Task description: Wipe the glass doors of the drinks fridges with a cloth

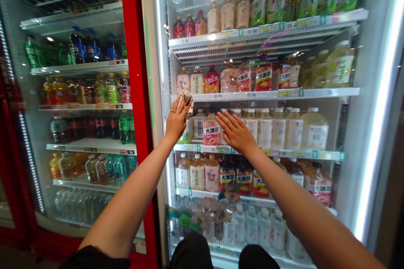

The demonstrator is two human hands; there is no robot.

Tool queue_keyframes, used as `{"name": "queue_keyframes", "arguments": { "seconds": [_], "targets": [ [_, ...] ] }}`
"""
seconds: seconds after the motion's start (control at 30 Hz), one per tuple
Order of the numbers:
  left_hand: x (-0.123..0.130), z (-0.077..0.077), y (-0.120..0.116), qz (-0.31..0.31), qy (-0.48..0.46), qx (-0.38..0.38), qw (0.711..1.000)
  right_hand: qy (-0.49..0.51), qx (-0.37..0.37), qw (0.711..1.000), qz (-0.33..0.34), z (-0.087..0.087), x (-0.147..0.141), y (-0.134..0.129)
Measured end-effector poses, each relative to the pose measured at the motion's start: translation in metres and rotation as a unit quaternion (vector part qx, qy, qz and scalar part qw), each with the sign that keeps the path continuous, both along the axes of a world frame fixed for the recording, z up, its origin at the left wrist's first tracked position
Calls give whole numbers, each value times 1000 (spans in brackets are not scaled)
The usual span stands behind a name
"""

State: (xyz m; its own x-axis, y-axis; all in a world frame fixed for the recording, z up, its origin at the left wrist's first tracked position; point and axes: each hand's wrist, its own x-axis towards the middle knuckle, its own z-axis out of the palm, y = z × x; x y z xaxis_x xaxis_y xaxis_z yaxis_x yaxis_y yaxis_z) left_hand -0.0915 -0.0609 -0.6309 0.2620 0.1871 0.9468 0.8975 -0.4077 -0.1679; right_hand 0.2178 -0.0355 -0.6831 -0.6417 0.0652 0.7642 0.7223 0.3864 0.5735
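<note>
Both arms reach forward to the glass door (265, 128) of a lit drinks fridge. A crumpled pale cloth (187, 97) is pressed against the glass under my left hand (177, 117), whose fingers are bent over it; a ring shows on one finger. To the right, my right hand (236, 132) lies flat on the glass with its fingers stretched out and nothing in it. Behind the glass, between the hands, stands a bottle with a pink label (211, 133).
Shelves of bottled drinks (277, 128) fill the fridge. A second fridge with a red frame (139, 105) and more bottles stands at the left. Flower decorations (208, 214) show low on the glass. My dark-clad knees (191, 252) are at the bottom.
</note>
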Motion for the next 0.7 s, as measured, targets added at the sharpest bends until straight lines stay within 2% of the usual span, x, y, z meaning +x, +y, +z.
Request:
{"name": "queue_keyframes", "arguments": {
  "seconds": [0.13,0.2,0.27,0.33,0.43,0.53,0.6,0.7],
  "targets": [
    [-2,16,0,-7,57,-11,998,0,-7,1000,0,0,0,-2],
    [-7,26,2,-7,46,-6,999,2,-12,1000,6,0,0,-3],
    [-13,30,4,-4,10,4,1000,3,-18,1000,13,0,0,-3],
    [-16,25,5,3,-33,14,999,3,-22,1000,18,0,0,-3],
    [-15,8,3,19,-78,20,997,5,-25,999,21,0,0,-2],
    [-8,-5,0,20,-60,12,998,7,-25,999,23,0,0,-1],
    [-3,-4,0,12,-21,3,1000,7,-19,1000,24,-1,0,0],
    [-3,9,3,6,4,4,1000,7,-7,1000,21,-1,0,2]
  ]
}}
